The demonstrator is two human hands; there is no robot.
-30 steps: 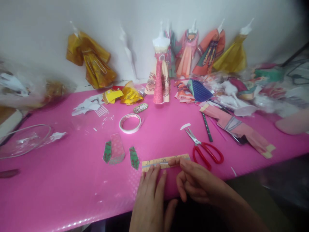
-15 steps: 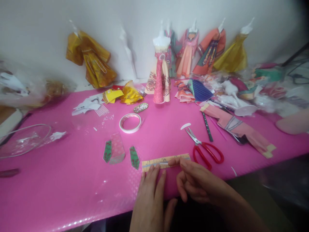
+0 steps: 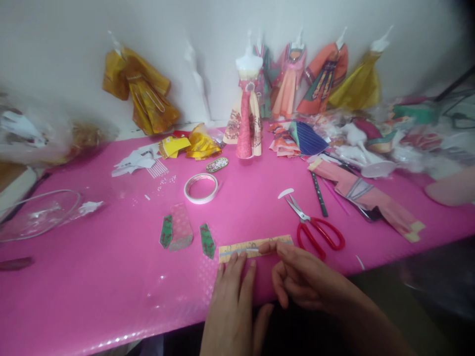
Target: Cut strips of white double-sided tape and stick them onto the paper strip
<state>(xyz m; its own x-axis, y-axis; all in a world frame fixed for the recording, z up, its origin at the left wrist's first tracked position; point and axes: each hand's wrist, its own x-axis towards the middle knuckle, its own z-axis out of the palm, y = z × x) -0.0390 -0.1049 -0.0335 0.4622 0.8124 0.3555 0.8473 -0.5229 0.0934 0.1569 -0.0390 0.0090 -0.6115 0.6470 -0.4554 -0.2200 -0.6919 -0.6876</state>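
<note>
A narrow beige patterned fabric strip with a grey band along it lies at the table's front edge. My left hand rests flat, its fingertips holding down the strip's near left part and its thumb apart. A thin white strip shows on the band between my hands. It runs to the fingertips of my right hand, which is curled with index finger and thumb together over the fabric. The tips hide the exact grip. Left of the fabric lie a green patterned piece, another green piece and a pink piece.
Red-handled scissors lie close by my right hand. A tape roll and an oval patterned case are farther back. Pink garment pieces lie at right. Several dressed doll forms, including one in a pink dress, stand along the wall.
Both hands keep nearly the same place and pose on the fabric strip. Only a very slight shift of the whole view shows.
</note>
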